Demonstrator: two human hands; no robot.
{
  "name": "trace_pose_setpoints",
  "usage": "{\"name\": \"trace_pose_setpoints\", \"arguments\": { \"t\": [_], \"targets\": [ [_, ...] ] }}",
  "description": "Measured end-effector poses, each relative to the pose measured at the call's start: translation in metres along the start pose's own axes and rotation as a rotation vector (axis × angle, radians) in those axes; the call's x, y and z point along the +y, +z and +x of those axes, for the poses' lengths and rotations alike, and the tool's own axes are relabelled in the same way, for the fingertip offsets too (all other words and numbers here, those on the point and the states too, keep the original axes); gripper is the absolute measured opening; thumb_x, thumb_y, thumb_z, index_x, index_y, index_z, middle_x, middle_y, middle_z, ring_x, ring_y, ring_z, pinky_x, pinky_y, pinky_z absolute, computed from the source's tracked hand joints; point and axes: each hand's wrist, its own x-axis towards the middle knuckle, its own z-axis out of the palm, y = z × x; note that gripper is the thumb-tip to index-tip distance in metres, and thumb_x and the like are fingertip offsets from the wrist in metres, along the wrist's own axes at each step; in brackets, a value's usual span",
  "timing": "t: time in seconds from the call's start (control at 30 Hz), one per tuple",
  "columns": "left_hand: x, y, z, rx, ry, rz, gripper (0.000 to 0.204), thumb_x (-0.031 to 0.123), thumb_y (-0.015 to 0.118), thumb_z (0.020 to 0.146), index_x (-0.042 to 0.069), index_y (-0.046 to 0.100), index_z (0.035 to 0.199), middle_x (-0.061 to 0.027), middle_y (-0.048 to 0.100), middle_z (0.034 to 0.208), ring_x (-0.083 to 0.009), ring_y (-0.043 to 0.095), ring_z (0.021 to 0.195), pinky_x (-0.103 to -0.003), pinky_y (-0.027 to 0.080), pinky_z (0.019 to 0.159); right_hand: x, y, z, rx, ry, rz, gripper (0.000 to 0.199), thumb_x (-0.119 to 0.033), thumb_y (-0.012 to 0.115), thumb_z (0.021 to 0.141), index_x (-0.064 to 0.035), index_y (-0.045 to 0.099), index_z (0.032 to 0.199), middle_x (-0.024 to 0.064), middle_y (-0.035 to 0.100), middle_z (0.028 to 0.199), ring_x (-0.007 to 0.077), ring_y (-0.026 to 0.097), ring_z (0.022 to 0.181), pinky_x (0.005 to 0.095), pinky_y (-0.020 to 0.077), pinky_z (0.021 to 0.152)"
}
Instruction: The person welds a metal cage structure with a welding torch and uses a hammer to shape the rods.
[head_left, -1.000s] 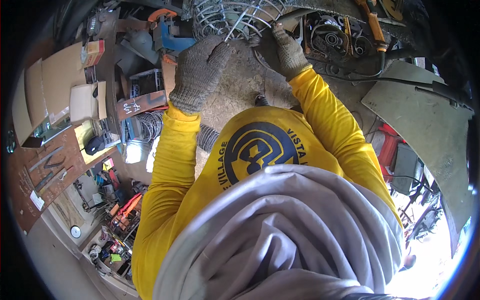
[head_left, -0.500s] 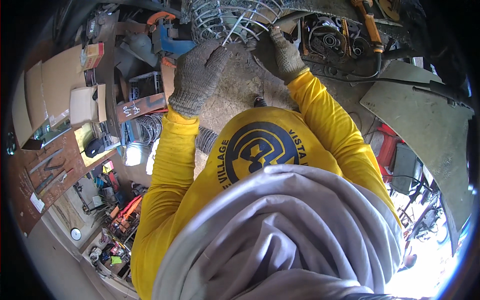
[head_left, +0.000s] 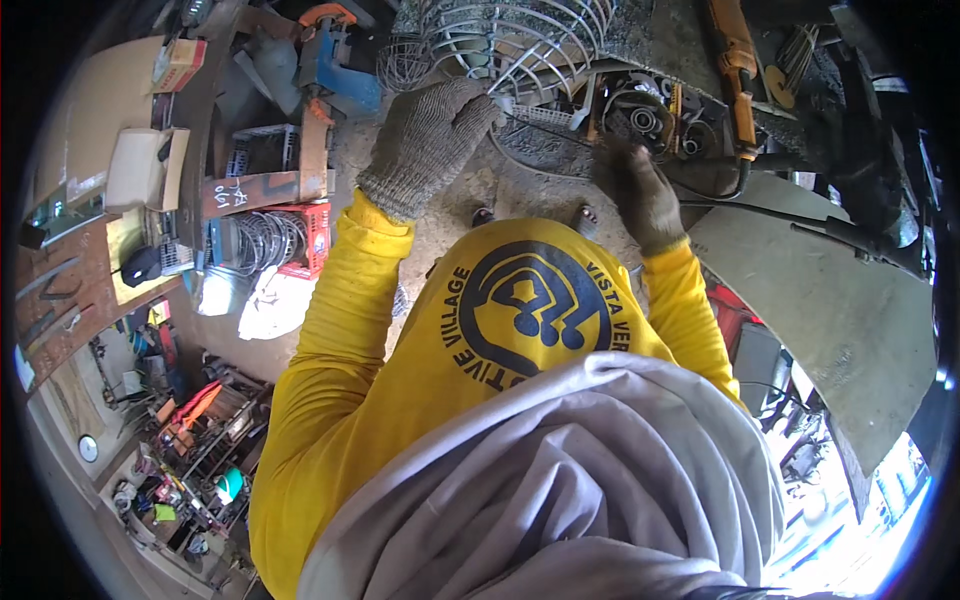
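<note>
A domed cage of bent metal rods (head_left: 515,45) stands at the top of the view. My left hand (head_left: 425,145), in a grey knit glove, is closed at the cage's lower rim, thumb and fingers pressed together by a rod end. A thin dark strand (head_left: 545,130), perhaps wire, runs from those fingers toward the right; where it ends I cannot make out. My right hand (head_left: 645,200), gloved too, is apart from the cage, to its lower right. Motion smears its fingers, so any grip there is hidden.
An orange angle grinder (head_left: 738,75) lies at the upper right, beside a box of round metal parts (head_left: 645,115). Its cable trails near my right hand. A large metal sheet (head_left: 830,300) rises at the right. Cardboard boxes (head_left: 145,170) and a red crate (head_left: 315,235) are at the left.
My right hand has pulled away from the cage, down and to the right. My left hand stays at the rim. The whole view has shifted slightly.
</note>
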Motion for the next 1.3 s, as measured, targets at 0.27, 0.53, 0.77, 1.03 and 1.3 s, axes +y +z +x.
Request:
{"name": "trace_pose_setpoints", "arguments": {
  "t": [0.27,0.53,0.77,1.03,1.3],
  "targets": [
    [-0.007,0.006,-0.003,0.05,0.002,0.046,0.028,0.024,0.07,0.095,0.002,0.071,0.112,-0.0164,0.074,0.097,-0.0275,0.071,0.082,-0.036,0.054,0.073,-0.149,-0.058,-0.102,0.87,-1.038,-0.432,0.041,-0.026,0.057,0.104,0.0053,0.06,0.131,0.0163,0.07,0.111,0.0211,0.068,0.099,0.0353,0.0568,0.089],
    [-0.006,0.005,0.002,0.015,-0.014,0.007,0.026,0.022,0.071,0.093,0.002,0.071,0.11,-0.0183,0.073,0.098,-0.034,0.071,0.086,-0.038,0.055,0.075,-0.218,-0.186,-0.114,1.569,-0.828,-0.643,0.076,-0.032,0.076,0.089,0.0114,0.044,0.142,0.0218,0.067,0.119,0.0293,0.065,0.107,0.0356,0.0496,0.096],
    [-0.001,0.001,0.0,-0.015,-0.058,0.03,0.025,0.018,0.07,0.095,-0.002,0.069,0.111,-0.0171,0.073,0.096,-0.0271,0.071,0.083,-0.035,0.053,0.075,-0.224,-0.232,-0.099,1.497,-0.791,-0.76,0.081,-0.038,0.084,0.081,0.0107,0.051,0.137,0.0219,0.067,0.121,0.0289,0.067,0.108,0.0363,0.0516,0.096],
    [-0.008,0.01,0.0,0.033,-0.023,-0.014,0.026,0.02,0.07,0.094,0.0,0.071,0.111,-0.0178,0.072,0.099,-0.0313,0.071,0.086,-0.037,0.054,0.076,-0.197,-0.163,-0.07,1.751,-0.723,-0.554,0.078,-0.04,0.086,0.08,0.0152,0.053,0.124,0.0251,0.068,0.116,0.0292,0.071,0.099,0.0391,0.0581,0.086],
    [-0.006,0.008,-0.003,0.056,0.01,0.022,0.025,0.022,0.069,0.096,0.001,0.07,0.11,-0.0161,0.073,0.096,-0.0281,0.071,0.084,-0.036,0.053,0.075,-0.2,-0.152,-0.053,1.629,-0.545,-0.633,0.055,-0.042,0.078,0.085,0.0047,0.068,0.113,0.0173,0.074,0.105,0.029,0.073,0.084,0.0407,0.0583,0.08]
  ]
}}
